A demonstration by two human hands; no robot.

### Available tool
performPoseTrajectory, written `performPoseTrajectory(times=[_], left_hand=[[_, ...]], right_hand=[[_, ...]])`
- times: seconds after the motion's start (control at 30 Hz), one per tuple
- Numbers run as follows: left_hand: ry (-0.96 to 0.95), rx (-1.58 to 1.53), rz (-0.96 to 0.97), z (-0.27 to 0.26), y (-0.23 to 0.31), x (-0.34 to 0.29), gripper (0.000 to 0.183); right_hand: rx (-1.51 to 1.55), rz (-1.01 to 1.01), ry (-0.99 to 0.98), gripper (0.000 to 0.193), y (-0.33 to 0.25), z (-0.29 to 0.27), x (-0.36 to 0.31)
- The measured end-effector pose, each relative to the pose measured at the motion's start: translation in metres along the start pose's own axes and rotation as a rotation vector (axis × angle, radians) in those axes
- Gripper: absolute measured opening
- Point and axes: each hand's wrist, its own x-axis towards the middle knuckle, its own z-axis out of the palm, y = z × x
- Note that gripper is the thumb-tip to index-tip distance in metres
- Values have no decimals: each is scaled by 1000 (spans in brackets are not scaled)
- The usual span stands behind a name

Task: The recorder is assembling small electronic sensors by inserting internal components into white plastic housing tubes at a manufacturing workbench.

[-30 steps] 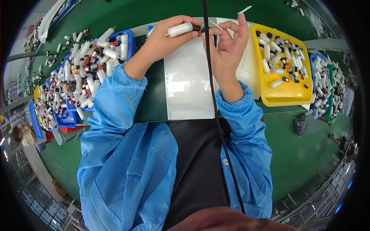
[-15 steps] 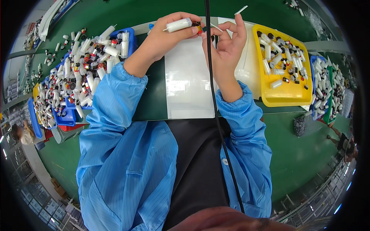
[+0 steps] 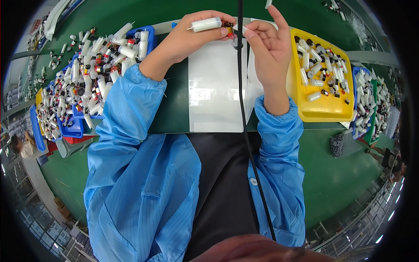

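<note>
Left hand (image 3: 185, 37): I see fingers clamped on a white tube (image 3: 206, 24), beyond the far end of the sheet (image 3: 214, 87); a red-black part (image 3: 230, 31) sits at the fingertips. Right hand (image 3: 273, 50): thumb and index close to a white piece (image 3: 235, 27); I cannot tell if they grip it, the cable (image 3: 240, 52) crossing in front. Sheet lies on the table (image 3: 170, 105). Left: blue tray (image 3: 152, 39), heaped. Right: yellow tray (image 3: 325, 114), loosely filled.

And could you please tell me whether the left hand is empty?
No, the left hand holds a white cylinder between its thumb and fingers.
</note>
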Motion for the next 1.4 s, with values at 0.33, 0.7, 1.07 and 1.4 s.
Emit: performPoseTrajectory(times=[0.33,0.7,1.07,1.4], left_hand=[[-74,93,-7,-5,-8,-1,33],[-143,94,22,-11,-8,4,32],[-70,90,-139,-9,-16,14,33],[-186,-177,-188,-23,-6,-13,53]], right_hand=[[91,258,-49,70,-14,3,4],[-350,-5,-125,61,9,-11,1],[-191,125,-97,84,-26,-17,6],[114,328,-91,109,5,-10,-7]])
